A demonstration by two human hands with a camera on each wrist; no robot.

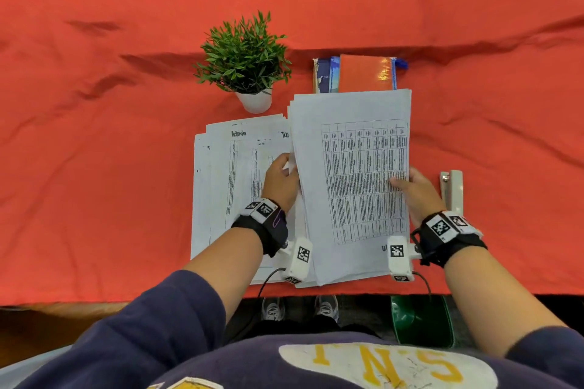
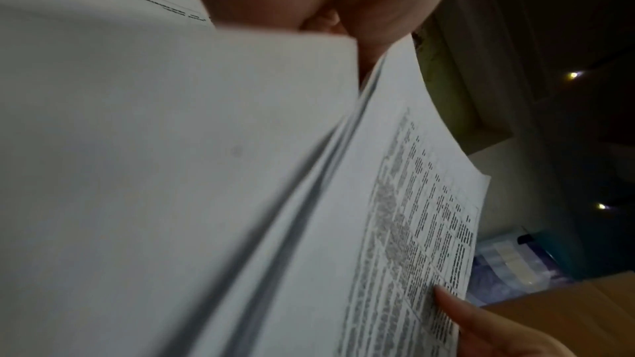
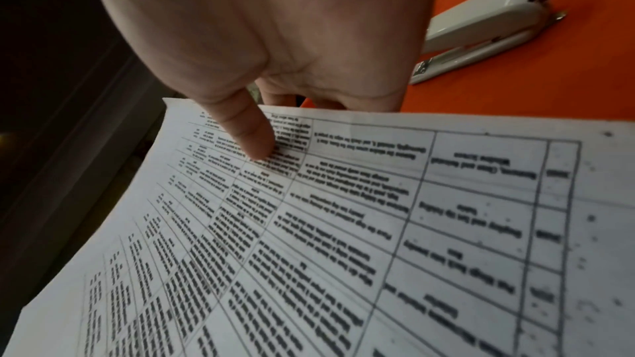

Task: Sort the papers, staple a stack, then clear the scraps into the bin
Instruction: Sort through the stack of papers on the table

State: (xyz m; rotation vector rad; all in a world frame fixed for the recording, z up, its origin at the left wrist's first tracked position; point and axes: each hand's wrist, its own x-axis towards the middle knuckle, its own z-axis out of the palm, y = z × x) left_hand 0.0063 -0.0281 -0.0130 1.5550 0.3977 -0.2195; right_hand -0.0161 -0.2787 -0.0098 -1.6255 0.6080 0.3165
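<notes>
Red cloth covers the bench (image 1: 126, 167). Both hands hold one stack of papers (image 1: 350, 186) up between them. Left hand (image 1: 279, 181) grips its left edge. Right hand (image 1: 418, 188) pinches its right edge, thumb on top. More papers (image 1: 227, 186) lie flat below the left hand. A stapler (image 1: 452, 191) lies just beside the right hand.

Setting: office-type desk. Table under orange cloth (image 1: 126, 167). Landmark: potted plant (image 1: 243, 57). Printed table sheets (image 1: 240, 186) just in front of it; notebooks (image 1: 354, 73) to its right; white stapler (image 1: 452, 191) further right, nearer the person; green bin (image 1: 420, 320) on floor below
</notes>
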